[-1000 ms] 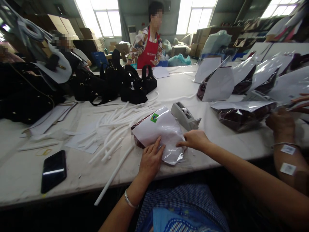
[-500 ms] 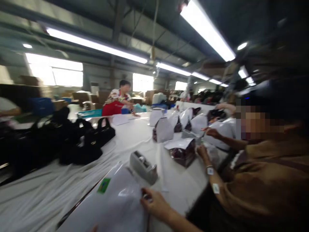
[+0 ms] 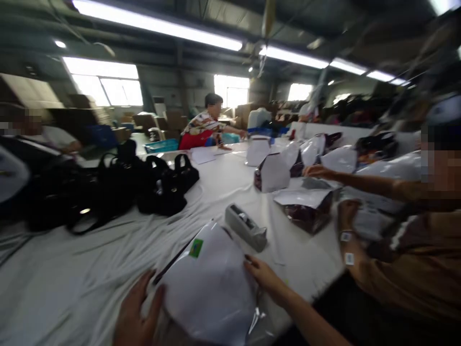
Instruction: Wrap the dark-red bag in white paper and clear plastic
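A package [image 3: 212, 288] with a white sheet under clear, shiny plastic lies tilted in front of me, a small green sticker [image 3: 196, 248] near its top edge. My left hand [image 3: 139, 310] is at its lower left side, thumb and fingers spread apart, the thumb against the package. My right hand [image 3: 265, 278] has its fingertips on the right edge and seems to hold the plastic there; the thumb is hardly visible. Just beyond the package stands a grey tape dispenser [image 3: 245, 228].
Black bags [image 3: 158, 187] are heaped at the left on the white-covered table [image 3: 108, 269]. More wrapped packages [image 3: 304, 206] stand at the right, where a co-worker in brown [image 3: 406, 274] has both arms over the table. Another person [image 3: 201, 127] leans over the far side.
The view has swung right and down. My left hand has come into view at the package's left side. My right hand's curled fingers have straightened along the right edge.
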`<action>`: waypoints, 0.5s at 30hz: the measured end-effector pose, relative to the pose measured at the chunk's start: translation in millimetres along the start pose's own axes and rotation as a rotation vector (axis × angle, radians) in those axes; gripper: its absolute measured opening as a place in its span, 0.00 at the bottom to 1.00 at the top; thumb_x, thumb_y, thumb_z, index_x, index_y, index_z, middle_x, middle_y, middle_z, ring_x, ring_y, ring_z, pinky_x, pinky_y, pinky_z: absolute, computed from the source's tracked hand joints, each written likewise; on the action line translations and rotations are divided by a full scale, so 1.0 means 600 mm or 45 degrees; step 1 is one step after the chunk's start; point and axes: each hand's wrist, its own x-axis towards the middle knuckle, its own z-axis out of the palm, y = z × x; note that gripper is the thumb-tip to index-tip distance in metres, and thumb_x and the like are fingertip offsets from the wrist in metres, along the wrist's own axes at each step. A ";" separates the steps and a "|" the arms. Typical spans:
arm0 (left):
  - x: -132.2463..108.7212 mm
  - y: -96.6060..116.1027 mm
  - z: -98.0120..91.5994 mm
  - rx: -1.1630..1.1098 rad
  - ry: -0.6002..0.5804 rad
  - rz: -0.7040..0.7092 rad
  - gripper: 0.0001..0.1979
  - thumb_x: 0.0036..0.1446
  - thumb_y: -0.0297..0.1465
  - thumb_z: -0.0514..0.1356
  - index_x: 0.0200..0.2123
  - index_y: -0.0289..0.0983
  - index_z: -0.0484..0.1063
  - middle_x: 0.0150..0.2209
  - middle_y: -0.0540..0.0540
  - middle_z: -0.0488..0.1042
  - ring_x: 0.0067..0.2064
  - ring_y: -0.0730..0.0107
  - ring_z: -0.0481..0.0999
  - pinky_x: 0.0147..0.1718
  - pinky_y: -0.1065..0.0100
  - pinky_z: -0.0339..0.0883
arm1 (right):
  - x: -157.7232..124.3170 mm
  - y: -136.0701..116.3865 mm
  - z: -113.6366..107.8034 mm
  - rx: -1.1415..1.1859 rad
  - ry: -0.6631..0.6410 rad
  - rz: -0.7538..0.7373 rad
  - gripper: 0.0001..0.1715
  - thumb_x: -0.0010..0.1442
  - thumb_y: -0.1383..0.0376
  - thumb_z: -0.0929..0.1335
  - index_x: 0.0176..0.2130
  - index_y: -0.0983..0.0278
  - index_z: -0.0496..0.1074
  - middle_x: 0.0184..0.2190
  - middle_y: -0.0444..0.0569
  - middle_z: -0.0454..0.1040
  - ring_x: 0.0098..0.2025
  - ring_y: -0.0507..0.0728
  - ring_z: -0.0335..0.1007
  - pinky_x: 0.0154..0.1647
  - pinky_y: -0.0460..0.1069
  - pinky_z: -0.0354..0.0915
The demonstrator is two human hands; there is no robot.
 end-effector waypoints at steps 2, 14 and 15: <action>-0.012 -0.012 -0.039 -0.049 -0.117 -0.118 0.29 0.58 0.54 0.57 0.54 0.41 0.73 0.54 0.41 0.75 0.53 0.50 0.76 0.49 0.50 0.76 | 0.005 -0.001 0.006 0.081 -0.081 0.064 0.46 0.51 0.36 0.70 0.54 0.67 0.74 0.54 0.58 0.75 0.60 0.69 0.68 0.64 0.61 0.59; -0.071 0.054 -0.055 -0.384 -0.182 -0.161 0.22 0.62 0.42 0.61 0.56 0.39 0.72 0.56 0.40 0.74 0.56 0.58 0.74 0.48 0.61 0.77 | 0.034 -0.045 -0.034 0.113 -0.013 0.161 0.33 0.52 0.49 0.76 0.51 0.62 0.73 0.50 0.56 0.78 0.50 0.66 0.76 0.47 0.55 0.75; -0.084 0.060 -0.066 -0.395 -0.234 -0.127 0.23 0.61 0.40 0.62 0.58 0.41 0.71 0.58 0.40 0.72 0.57 0.58 0.74 0.47 0.61 0.77 | 0.041 -0.056 -0.044 0.102 -0.038 0.142 0.32 0.51 0.50 0.76 0.51 0.63 0.73 0.50 0.56 0.78 0.49 0.66 0.77 0.45 0.54 0.76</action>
